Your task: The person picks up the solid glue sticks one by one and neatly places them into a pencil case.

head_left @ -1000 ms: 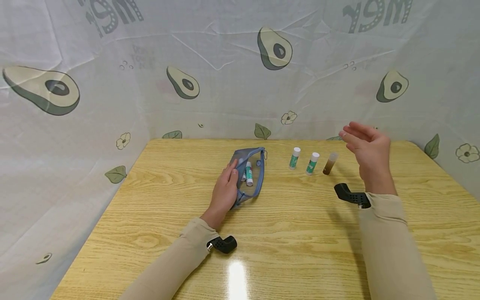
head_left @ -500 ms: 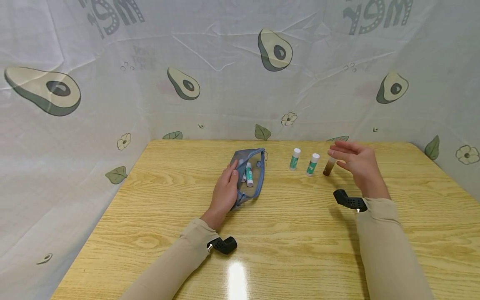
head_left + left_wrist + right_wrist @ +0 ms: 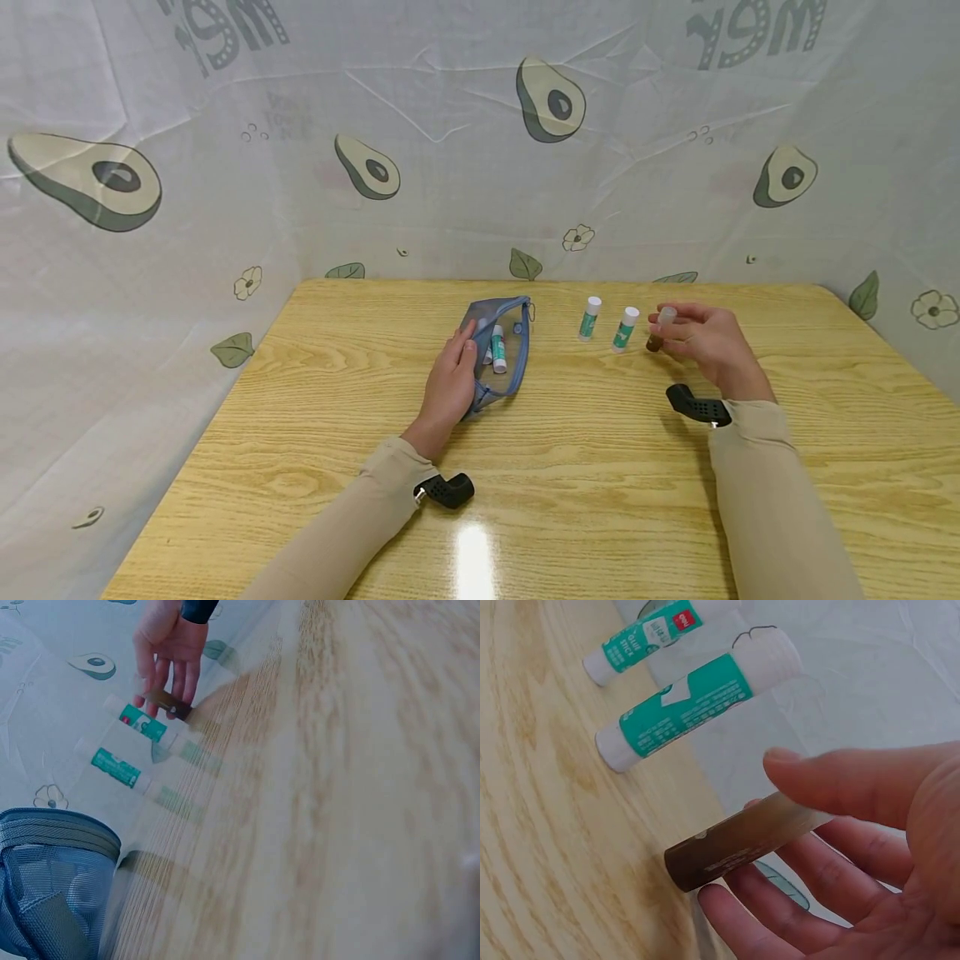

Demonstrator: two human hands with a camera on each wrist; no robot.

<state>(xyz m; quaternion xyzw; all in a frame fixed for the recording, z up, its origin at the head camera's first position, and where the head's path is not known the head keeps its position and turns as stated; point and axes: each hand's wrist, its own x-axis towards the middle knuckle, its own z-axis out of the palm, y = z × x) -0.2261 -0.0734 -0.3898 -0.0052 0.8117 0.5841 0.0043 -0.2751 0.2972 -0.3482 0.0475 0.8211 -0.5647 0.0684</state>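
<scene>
In the head view my left hand (image 3: 448, 375) holds the near-left side of a blue mesh zip pouch (image 3: 517, 362), thumb along its edge. The pouch mouth gapes to the right, and white-and-green glue sticks (image 3: 498, 350) lie inside. My right hand (image 3: 708, 342) has its thumb and fingers around a dark brown tube (image 3: 724, 847) with a pale translucent cap. The tube's base is at or just above the table. Left of it stand two green glue sticks with white caps, the nearer one (image 3: 623, 330) and the farther one (image 3: 590, 318).
The wood-grain table (image 3: 570, 467) runs back to a pale cloth (image 3: 450, 225) printed with avocados and leaves. A black wrist mount (image 3: 446, 490) sits on the left sleeve, and another mount (image 3: 697, 406) on the right.
My right hand has come down and to the left, from above the brown tube to around it. My left hand and the pouch have stayed in place.
</scene>
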